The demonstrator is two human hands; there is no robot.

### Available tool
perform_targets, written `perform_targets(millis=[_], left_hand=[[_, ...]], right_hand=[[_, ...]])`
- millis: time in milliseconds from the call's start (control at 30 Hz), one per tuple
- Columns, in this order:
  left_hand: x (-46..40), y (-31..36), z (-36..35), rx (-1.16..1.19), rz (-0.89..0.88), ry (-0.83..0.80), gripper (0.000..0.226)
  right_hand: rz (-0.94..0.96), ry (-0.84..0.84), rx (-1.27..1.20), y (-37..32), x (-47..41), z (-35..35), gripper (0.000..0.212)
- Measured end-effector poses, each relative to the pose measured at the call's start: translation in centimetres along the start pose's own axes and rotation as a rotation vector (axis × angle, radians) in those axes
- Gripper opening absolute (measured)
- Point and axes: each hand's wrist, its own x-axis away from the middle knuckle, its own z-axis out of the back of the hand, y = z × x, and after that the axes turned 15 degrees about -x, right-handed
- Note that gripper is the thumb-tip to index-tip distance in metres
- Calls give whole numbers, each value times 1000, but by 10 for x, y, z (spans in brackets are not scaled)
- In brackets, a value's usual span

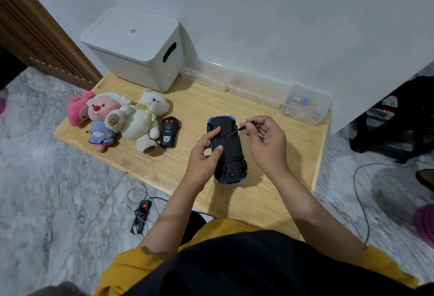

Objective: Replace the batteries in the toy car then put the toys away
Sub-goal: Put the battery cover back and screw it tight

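- Nearest the camera, the person's lap fills the bottom edge, in black and mustard cloth, with both bare forearms reaching forward over a low wooden table (270, 201).
- On the marble floor left of the arms lies a power strip (141, 217) with a red light on.
- The toy car (227, 149) lies upside down on the table, black underside up, blue body showing at both ends.
- The left hand (203, 154) grips the car from its left side, fingers curled, forefinger and thumb pressed flat on the underside.
- The right hand (265, 140) pinches a small screwdriver (239, 129) between thumb and fingertips; its tip rests on the underside near the car's far end.
- Left of the car lies a black remote control (169, 133) with two red buttons.
- Further left sit a white teddy bear (143, 117), a pink-faced plush (101, 120) and a pink plush (76, 110), touching one another.
- Against the wall stand a white lidded bin (133, 49), then clear plastic boxes; the rightmost clear box (305, 105) holds batteries.
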Motion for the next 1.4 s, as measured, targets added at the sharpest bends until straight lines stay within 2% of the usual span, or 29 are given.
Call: perform_targets(millis=[467,600,800,1400], left_hand=[[-3,2,-2,8,8,-8,43],[-4,2,-2,10,4,-11,42],[-5,3,-1,10,2,-11,42],[-3,2,2,36,0,-4,42]], right_hand=[[11,4,15,3,-2,1,17],[9,0,13,4,-3,1,9],[32,-4,23,0,-4,1,18],[57,-24,31,-1,-2,-3,20]])
